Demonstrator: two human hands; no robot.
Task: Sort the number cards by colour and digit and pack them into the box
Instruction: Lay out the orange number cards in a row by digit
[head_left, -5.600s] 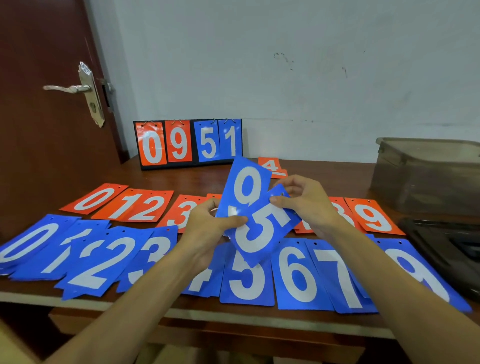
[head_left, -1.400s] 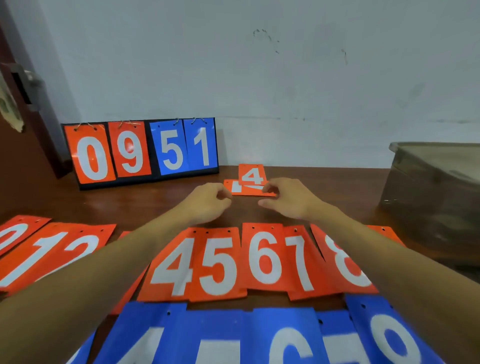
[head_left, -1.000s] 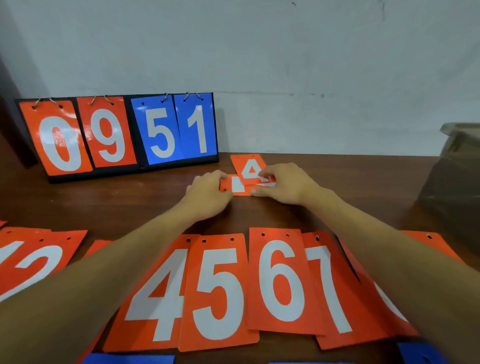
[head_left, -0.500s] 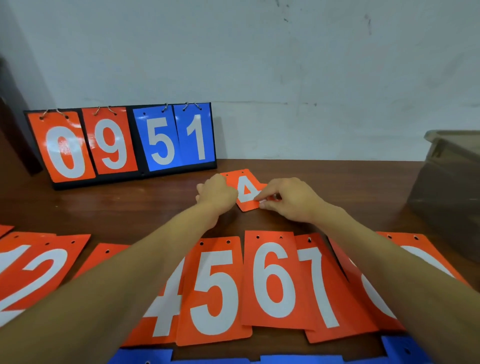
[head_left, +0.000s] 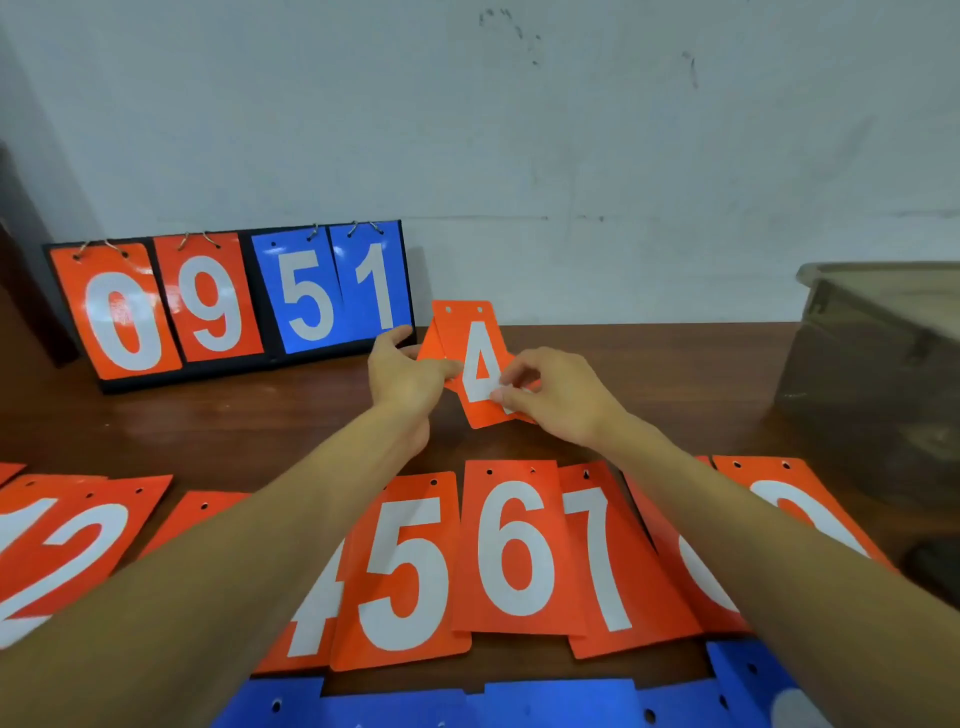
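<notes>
Both my hands hold a small stack of orange number cards lifted off the table at the back; the top orange 4 card (head_left: 475, 338) faces me. My left hand (head_left: 402, 376) grips the stack's left edge, my right hand (head_left: 558, 395) pinches its lower right corner. A row of orange cards lies in front: 2 (head_left: 62, 540), 5 (head_left: 405, 571), 6 (head_left: 514, 551), 7 (head_left: 608, 561), with others partly hidden under my arms. Blue cards (head_left: 519, 704) line the bottom edge. The translucent brownish box (head_left: 878, 332) stands at the right.
A black flip scoreboard (head_left: 234, 306) showing orange 0 9 and blue 5 1 leans against the white wall at the back left. The wooden table (head_left: 234, 431) shows bare between scoreboard and orange row.
My hands gathered the loose orange cards at the back of the table and raised them as a stack, 4 on top. Before that, I held blue cards.
</notes>
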